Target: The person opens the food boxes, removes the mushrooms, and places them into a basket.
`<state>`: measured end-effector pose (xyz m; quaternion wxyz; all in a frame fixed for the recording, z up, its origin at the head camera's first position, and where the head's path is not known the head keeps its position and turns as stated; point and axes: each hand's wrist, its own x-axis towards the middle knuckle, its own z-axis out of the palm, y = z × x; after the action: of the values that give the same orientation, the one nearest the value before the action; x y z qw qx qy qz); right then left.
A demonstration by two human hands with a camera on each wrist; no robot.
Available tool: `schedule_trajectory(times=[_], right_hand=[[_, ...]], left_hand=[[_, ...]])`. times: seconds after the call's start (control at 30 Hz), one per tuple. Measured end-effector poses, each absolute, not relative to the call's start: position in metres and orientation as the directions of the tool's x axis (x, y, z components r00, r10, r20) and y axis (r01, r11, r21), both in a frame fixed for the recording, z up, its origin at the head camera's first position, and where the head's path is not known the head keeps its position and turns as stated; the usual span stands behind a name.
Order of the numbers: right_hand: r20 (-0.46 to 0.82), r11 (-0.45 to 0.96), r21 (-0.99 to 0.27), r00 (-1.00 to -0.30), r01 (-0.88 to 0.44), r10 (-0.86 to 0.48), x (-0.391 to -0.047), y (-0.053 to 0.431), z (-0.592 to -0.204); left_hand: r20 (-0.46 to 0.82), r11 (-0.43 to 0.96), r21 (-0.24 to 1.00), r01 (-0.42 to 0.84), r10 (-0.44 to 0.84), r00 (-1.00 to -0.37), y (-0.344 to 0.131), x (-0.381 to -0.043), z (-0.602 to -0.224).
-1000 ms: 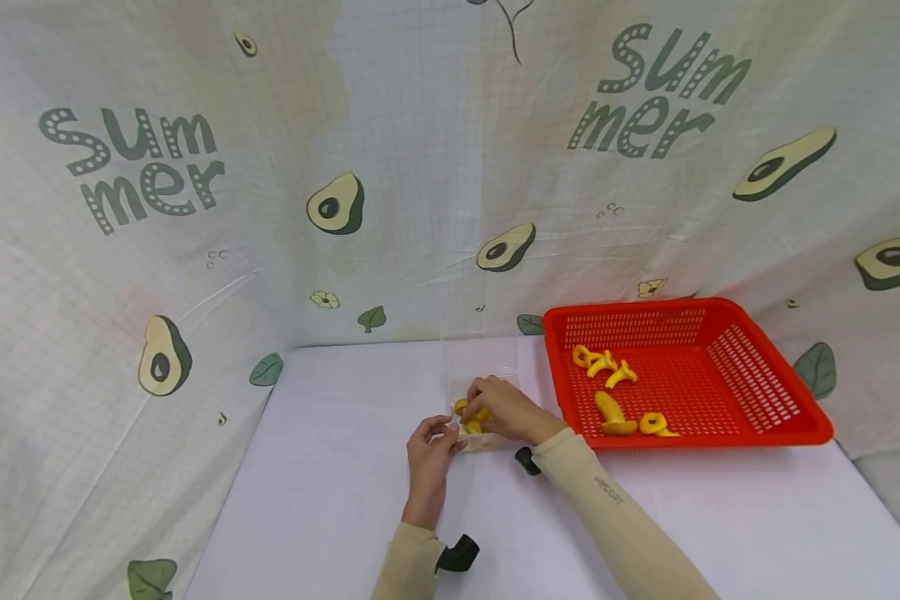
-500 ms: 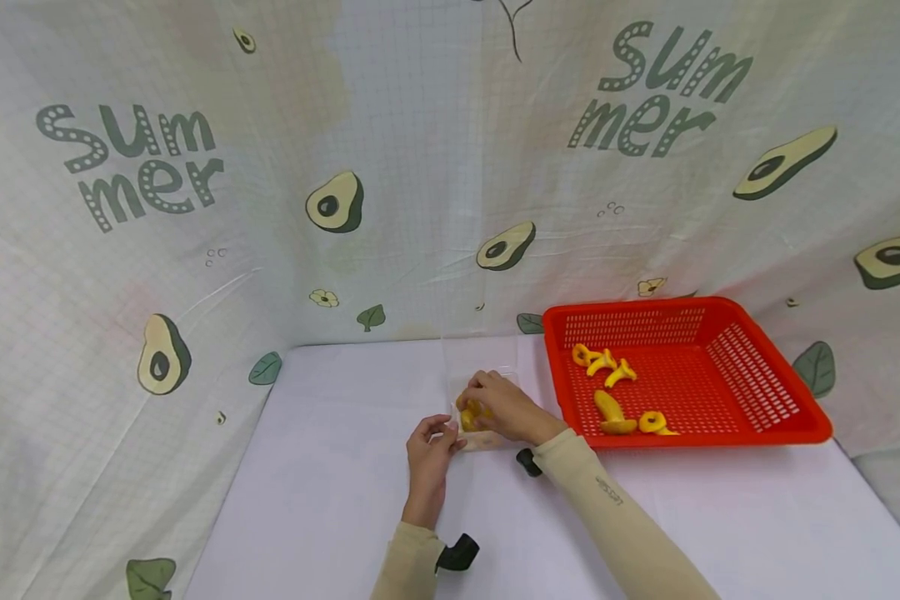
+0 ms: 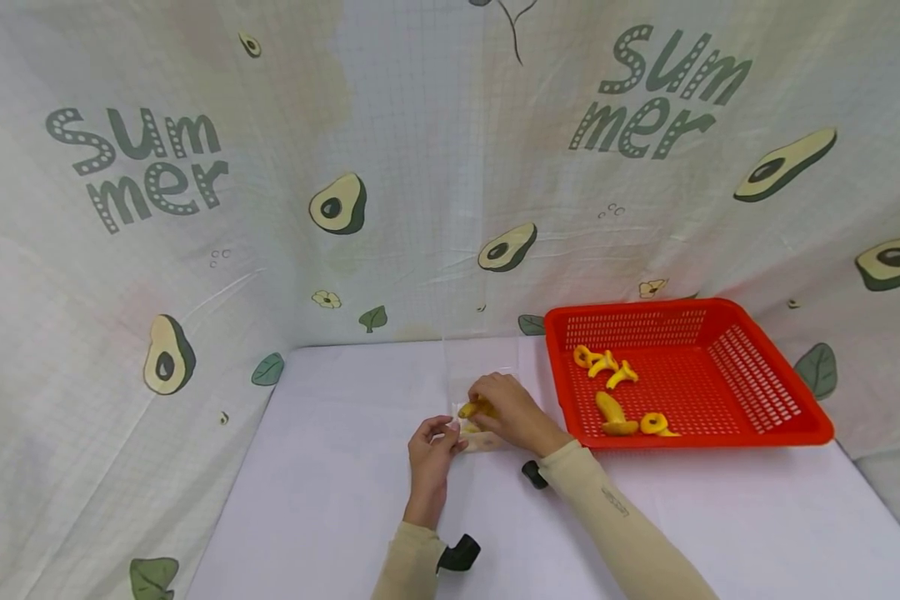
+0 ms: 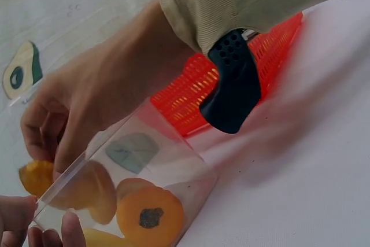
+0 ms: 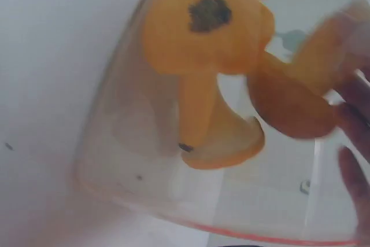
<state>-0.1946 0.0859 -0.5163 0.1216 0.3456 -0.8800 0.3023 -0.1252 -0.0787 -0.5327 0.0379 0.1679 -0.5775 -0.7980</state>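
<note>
A clear plastic box point(image 3: 482, 443) stands on the white table in the head view. My left hand point(image 3: 429, 454) pinches its near left corner between thumb and fingers. Above its opening, my right hand point(image 3: 516, 412) pinches a yellow mushroom point(image 3: 468, 410), mostly covered by the fingers; its yellow end point(image 4: 36, 177) pokes above the rim in the left wrist view. Through the clear wall, an orange-yellow mushroom point(image 4: 169, 215) with a dark patch shows inside the box, and other pieces lie beside it. The right wrist view shows the held mushroom point(image 5: 295, 105) blurred, near the fingertips point(image 5: 354, 122).
A red plastic basket point(image 3: 720, 367) stands right of the box, with several yellow mushrooms point(image 3: 611, 412) along its left side. The box's clear lid point(image 3: 482, 354) is raised at the back. A printed cloth point(image 3: 420, 167) hangs behind the table.
My right hand has shifted slightly right and now holds a mushroom up at the box's opening, where the yellow pieces were lower before. My left hand stays at the box's corner.
</note>
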Motion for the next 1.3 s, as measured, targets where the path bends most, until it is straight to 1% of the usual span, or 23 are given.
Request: schedule_trajectory(times=[0.1,0.2,0.33,0.53,0.77,0.97,1.17,1.3], right_hand=[[0.508,0.553,-0.454,-0.713,-0.699,-0.484,-0.191,0.087,-0.519],[0.586,0.52,-0.448,-0.678,-0.727,-0.443,-0.187,0.087,-0.518],[0.656,0.511,-0.429,-0.646,-0.745,-0.391,-0.182,0.089,-0.51],[0.696,0.534,-0.423,-0.639,-0.732,-0.326,-0.17,0.096,-0.494],[0.752,0.573,-0.387,-0.607,-0.722,-0.257,-0.157,0.114,-0.479],[0.804,0.597,-0.359,-0.563,-0.717,-0.193,-0.151,0.137,-0.473],[0.808,0.607,-0.379,-0.57,-0.698,-0.15,-0.145,0.162,-0.468],[0.83,0.606,-0.367,-0.543,-0.705,-0.129,-0.143,0.175,-0.47]], left_hand=[[-0.232,-0.329,0.934,-0.142,-0.254,-0.939,-0.079,-0.126,-0.534],[-0.233,-0.33,0.933,-0.142,-0.256,-0.938,-0.078,-0.126,-0.535],[-0.231,-0.33,0.933,-0.142,-0.25,-0.94,-0.079,-0.127,-0.534],[-0.235,-0.316,0.937,-0.152,-0.244,-0.941,-0.08,-0.128,-0.536],[-0.244,-0.292,0.942,-0.166,-0.255,-0.936,-0.08,-0.128,-0.534],[-0.254,-0.286,0.942,-0.176,-0.264,-0.931,-0.08,-0.128,-0.532],[-0.259,-0.283,0.942,-0.181,-0.268,-0.928,-0.08,-0.129,-0.531],[-0.259,-0.283,0.942,-0.182,-0.267,-0.928,-0.079,-0.128,-0.531]])
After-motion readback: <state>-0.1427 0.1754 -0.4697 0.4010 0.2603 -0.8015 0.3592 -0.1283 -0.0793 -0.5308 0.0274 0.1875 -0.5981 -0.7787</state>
